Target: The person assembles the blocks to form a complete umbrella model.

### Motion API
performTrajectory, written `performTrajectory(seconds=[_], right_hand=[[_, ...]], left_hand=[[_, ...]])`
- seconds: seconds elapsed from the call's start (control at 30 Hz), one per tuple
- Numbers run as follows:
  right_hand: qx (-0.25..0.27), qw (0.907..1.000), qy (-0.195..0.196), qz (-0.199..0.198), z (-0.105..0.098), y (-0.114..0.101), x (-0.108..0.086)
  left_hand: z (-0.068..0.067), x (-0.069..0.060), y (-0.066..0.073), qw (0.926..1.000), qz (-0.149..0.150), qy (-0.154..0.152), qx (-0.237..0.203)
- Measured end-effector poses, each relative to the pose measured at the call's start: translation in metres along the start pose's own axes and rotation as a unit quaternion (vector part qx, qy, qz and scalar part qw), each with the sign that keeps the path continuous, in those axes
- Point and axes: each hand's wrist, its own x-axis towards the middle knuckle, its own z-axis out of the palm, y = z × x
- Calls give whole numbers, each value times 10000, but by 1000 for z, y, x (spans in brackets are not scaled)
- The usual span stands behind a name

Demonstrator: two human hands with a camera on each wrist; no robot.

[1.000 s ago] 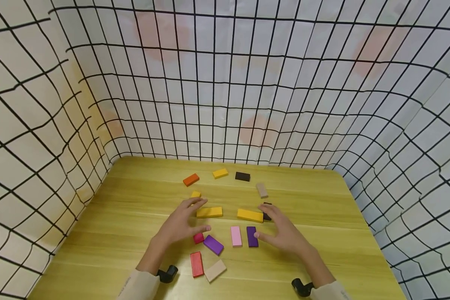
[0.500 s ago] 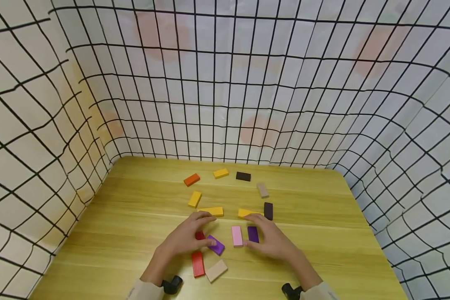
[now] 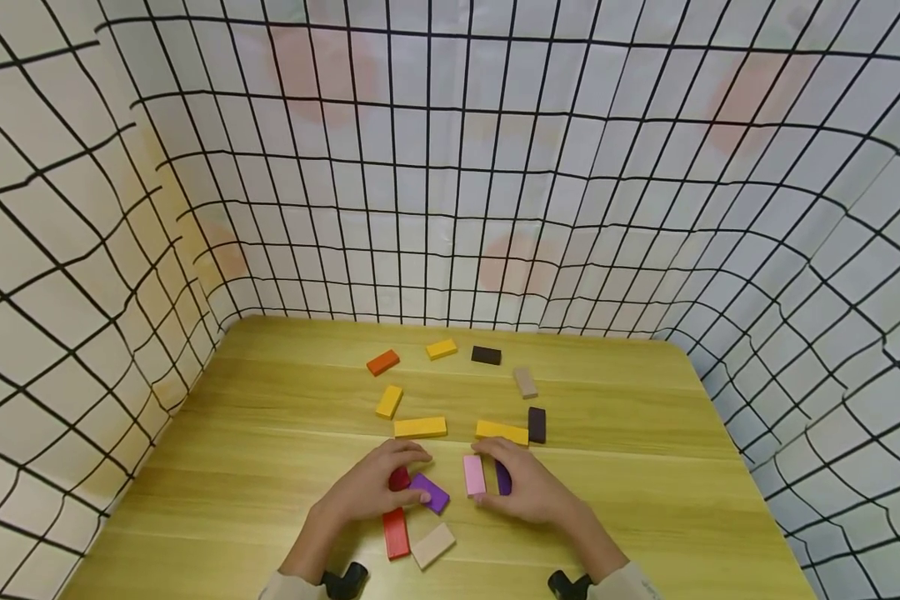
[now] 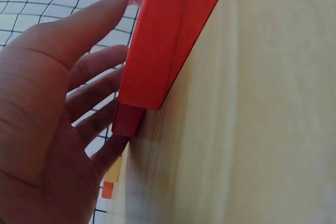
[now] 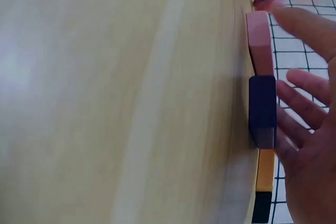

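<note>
In the head view my left hand (image 3: 375, 483) hovers over a crimson block (image 3: 399, 478) and a purple block (image 3: 430, 493), its thumb tip overlapping the purple one. The left wrist view shows its fingers loosely bent behind a red block (image 4: 168, 35). My right hand (image 3: 536, 490) arches over a dark purple block (image 3: 503, 477). Its index finger and thumb tips lie by the two ends of a pink block (image 3: 474, 476); contact is unclear. In the right wrist view the fingers spread behind the pink block (image 5: 259, 35) and the dark purple block (image 5: 262, 108).
Ahead lie two long yellow blocks (image 3: 420, 427), a dark block (image 3: 537, 425) and a short yellow block (image 3: 389, 402). Orange (image 3: 382, 362), black (image 3: 486, 355) and beige (image 3: 525, 382) blocks sit farther back. A beige block (image 3: 433, 546) lies nearer. Black wire mesh (image 3: 450, 192) encloses the wooden table.
Both hands have moved inward and nearer the body, the right one from the yellow and dark blocks to the pink block. The blocks show no clear shift on the table.
</note>
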Motion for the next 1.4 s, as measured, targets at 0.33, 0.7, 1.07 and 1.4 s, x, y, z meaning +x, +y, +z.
performTrajectory(seconds=[0.33,0.7,1.07,1.4], right_hand=[[-173,9998,-27,21,3,2,2],[-157,9997,63,170,5,-5,11],[16,9991,303,283,7,-9,31],[161,9984,460,277,8,-5,43]], left_hand=[[3,-2,-4,9999,95,86,51],[2,-4,-2,10000,26,-28,-26],[0,-2,-1,10000,0,-44,-8],[3,-4,-2,9999,81,48,-42]])
